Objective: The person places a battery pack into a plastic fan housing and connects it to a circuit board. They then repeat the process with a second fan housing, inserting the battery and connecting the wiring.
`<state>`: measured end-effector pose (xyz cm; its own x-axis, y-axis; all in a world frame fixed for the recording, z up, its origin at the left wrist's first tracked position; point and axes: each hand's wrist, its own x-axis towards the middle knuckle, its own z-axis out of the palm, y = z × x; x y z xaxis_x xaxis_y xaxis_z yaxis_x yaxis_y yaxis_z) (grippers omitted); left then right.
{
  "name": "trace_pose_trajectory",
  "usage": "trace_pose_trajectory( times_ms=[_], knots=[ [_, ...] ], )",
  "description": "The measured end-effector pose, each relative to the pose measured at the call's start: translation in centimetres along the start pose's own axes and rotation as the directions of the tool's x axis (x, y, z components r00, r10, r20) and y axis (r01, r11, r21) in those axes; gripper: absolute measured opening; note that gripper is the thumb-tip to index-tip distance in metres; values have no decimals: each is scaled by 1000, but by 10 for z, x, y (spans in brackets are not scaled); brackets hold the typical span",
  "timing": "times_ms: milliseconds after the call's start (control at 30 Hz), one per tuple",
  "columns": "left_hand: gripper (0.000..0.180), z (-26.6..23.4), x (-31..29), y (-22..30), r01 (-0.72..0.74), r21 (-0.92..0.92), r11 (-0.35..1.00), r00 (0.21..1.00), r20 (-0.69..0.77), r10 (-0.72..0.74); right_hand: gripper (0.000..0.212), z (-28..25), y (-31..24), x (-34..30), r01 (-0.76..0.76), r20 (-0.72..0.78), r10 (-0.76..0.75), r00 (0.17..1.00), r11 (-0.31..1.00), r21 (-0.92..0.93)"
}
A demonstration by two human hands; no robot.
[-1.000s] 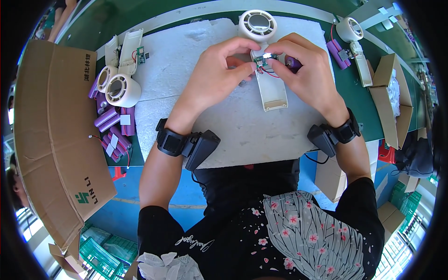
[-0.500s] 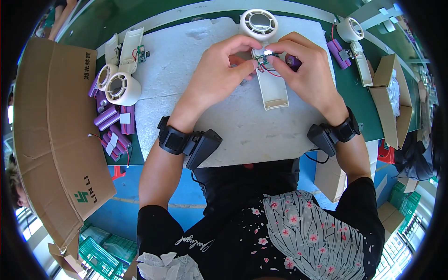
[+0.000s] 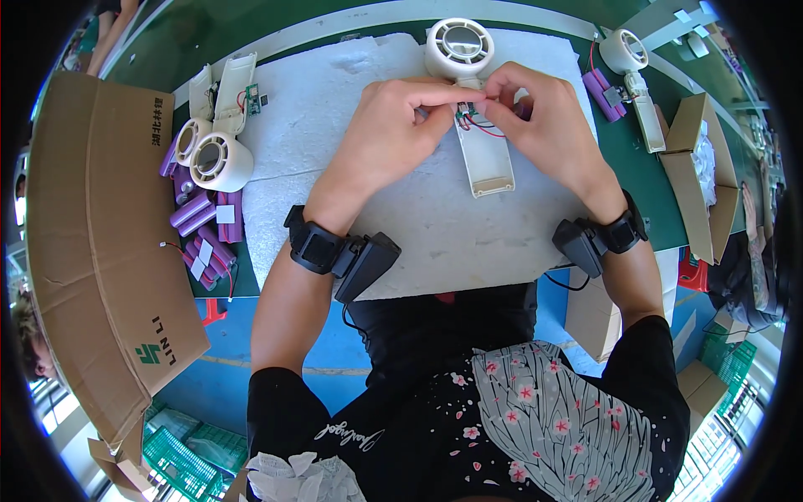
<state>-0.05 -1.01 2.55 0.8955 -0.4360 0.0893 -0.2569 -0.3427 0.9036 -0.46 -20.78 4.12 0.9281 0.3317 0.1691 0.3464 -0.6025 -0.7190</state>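
Note:
A white handheld fan lies on the pale foam pad, its round head [image 3: 460, 48] away from me and its open handle shell [image 3: 487, 167] pointing toward me. Over the upper handle, a small green circuit board [image 3: 466, 109] with thin red and black wires shows between my fingertips. My left hand [image 3: 381, 138] pinches at the board's left side, thumb and forefinger closed. From the other side my right hand [image 3: 548, 125] has its fingertips pressed together on the board, hiding much of it. A purple battery cell [image 3: 524, 106] is partly visible behind my right fingers.
At left on the green table are fan parts [image 3: 222, 161] and several purple batteries [image 3: 196, 211], beside a large cardboard box [image 3: 109, 234]. Another opened fan [image 3: 624, 52] with batteries and an open carton [image 3: 701, 180] stand at right. The foam pad [image 3: 401, 243] spans the middle.
My fingertips have drawn together over the board and cover more of it. The bright light on the board no longer shows. The fan has shifted slightly left.

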Motion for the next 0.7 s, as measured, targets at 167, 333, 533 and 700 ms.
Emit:
trace_pose_trajectory(
  times_ms=[167, 333, 533, 700],
  knots=[
    [25, 0, 1, 0, -50, 37, 998, 999, -4, 51, 15, -3, 4, 3, -93, 156, 86, 984, 995, 42],
    [29, -1, -2, -2, -47, -102, 994, 999, 23, 50, 28, -24, -8, 4, -361, 416, 260, 871, 914, 184],
    [30, -7, -3, -4, 9, -186, 983, 1000, 17, -6, 60, -29, 17, 5, -182, 489, -61, 870, 882, 434],
    [31, -11, 0, -9, 36, -202, 979, 992, -108, -59, 62, -28, 17, 4, -106, 411, -113, 904, 875, 473]
  ],
)
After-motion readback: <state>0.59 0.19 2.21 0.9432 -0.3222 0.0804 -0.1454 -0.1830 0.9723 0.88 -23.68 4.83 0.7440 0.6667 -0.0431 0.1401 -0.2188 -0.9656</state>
